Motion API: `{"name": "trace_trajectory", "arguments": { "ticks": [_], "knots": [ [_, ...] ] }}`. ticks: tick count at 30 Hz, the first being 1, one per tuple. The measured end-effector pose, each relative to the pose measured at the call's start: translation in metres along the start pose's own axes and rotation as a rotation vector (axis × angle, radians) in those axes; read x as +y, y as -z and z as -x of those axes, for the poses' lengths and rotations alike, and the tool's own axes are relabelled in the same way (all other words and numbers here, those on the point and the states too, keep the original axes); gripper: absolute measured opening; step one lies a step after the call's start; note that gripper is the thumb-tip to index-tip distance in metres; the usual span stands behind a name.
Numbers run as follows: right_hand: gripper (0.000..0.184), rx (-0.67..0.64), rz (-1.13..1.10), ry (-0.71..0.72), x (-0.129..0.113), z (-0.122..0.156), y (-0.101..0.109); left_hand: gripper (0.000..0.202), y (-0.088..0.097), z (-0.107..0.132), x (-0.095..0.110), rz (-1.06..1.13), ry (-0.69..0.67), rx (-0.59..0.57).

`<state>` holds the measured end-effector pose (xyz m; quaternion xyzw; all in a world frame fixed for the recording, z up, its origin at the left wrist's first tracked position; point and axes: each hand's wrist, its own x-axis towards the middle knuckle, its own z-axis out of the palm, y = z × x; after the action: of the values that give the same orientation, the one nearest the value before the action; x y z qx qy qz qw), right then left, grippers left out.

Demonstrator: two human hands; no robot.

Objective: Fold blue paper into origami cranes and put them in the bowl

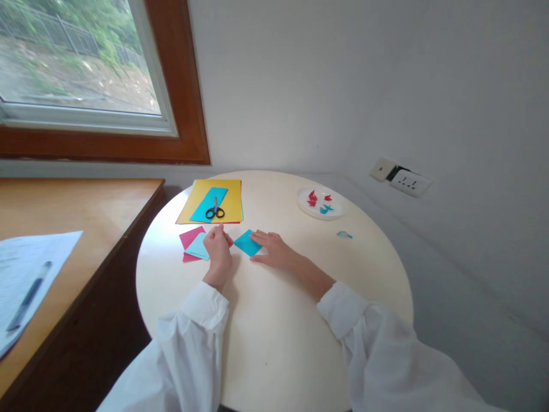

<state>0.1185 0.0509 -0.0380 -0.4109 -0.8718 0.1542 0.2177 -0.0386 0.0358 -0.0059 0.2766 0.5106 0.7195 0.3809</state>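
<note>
A blue square of paper lies on the table, turned so its corners point left and right. My right hand rests on its right side, fingers stretched out and apart. At the paper's left corner is my left hand, closed with its fingers curled in. Whether anything sits inside those fingers is hidden. Just left of that hand, a light blue paper piece overlaps pink paper pieces.
Black-handled scissors lie on a blue paper strip over yellow sheets. A white dish at the back right holds red and blue folded paper pieces. A small clear bluish item lies nearer. A desk stands left.
</note>
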Motion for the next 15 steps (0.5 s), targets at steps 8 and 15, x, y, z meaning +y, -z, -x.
{"name": "trace_trajectory", "arguments": {
  "ticks": [8, 15],
  "knots": [
    [0.053, 0.023, 0.024, -0.038, -0.004, 0.002, 0.002, 0.031, 0.001, 0.001, -0.009, -0.154, -0.073, -0.071],
    [0.041, 0.194, -0.087, -0.08, -0.006, 0.009, 0.0, 0.017, 0.004, -0.004, -0.015, -0.255, -0.144, -0.172]
  ]
}}
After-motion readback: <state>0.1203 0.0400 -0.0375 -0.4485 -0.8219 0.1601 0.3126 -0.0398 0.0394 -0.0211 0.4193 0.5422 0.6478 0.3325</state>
